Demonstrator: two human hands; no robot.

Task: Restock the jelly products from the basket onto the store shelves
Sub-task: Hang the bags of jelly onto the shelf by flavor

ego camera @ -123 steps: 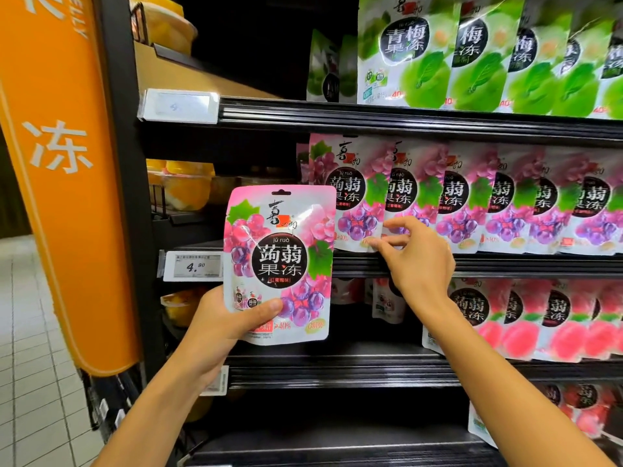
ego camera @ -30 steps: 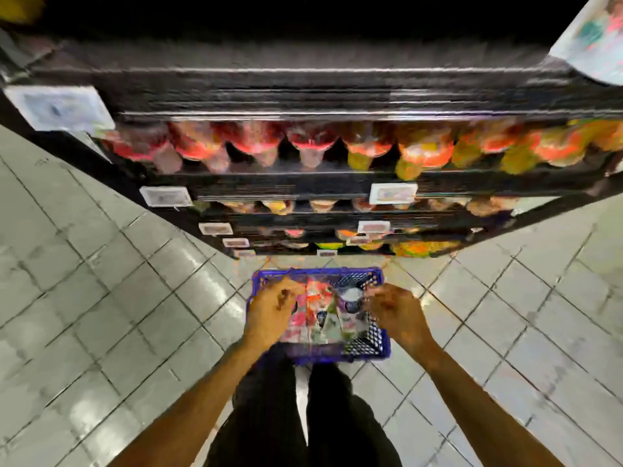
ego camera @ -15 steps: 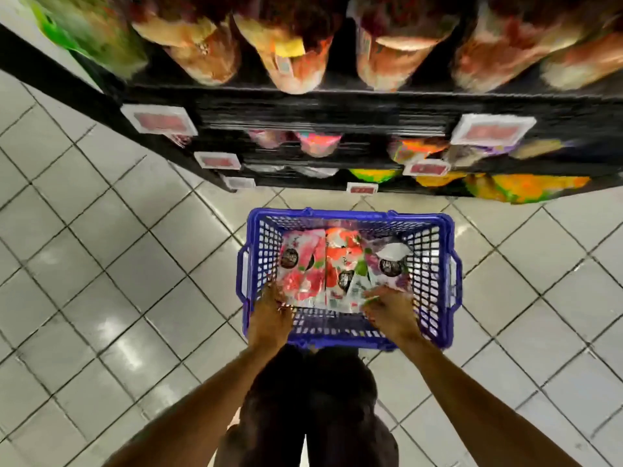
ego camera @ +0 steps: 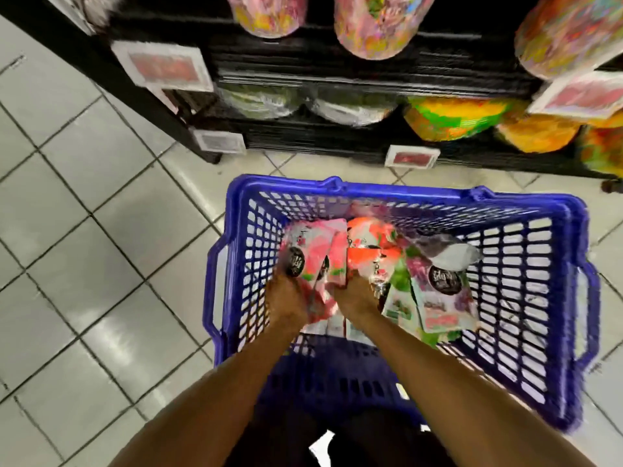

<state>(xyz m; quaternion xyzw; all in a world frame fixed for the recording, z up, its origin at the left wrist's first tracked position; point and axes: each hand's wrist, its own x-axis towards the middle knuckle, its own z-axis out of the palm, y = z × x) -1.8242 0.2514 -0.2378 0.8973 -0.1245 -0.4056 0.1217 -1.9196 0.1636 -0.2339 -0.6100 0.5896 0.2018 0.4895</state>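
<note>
In the basket [ego camera: 404, 194] on the floor, the left hand [ego camera: 290, 299] grips jelly pouches [ego camera: 313, 251] at nine o'clock; the right hand [ego camera: 355, 296], just beside, has an unclear hold. Best lifted flat, together, toward shelves [ego camera: 337, 138] at twelve o'clock.

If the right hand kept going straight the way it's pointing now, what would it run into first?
The red-orange jelly pouch lying directly ahead of the right hand in the blue basket. The hand may be touching it, though blur leaves the depth unclear.

Head cam — straight down, close over basket [ego camera: 397, 196].
</note>
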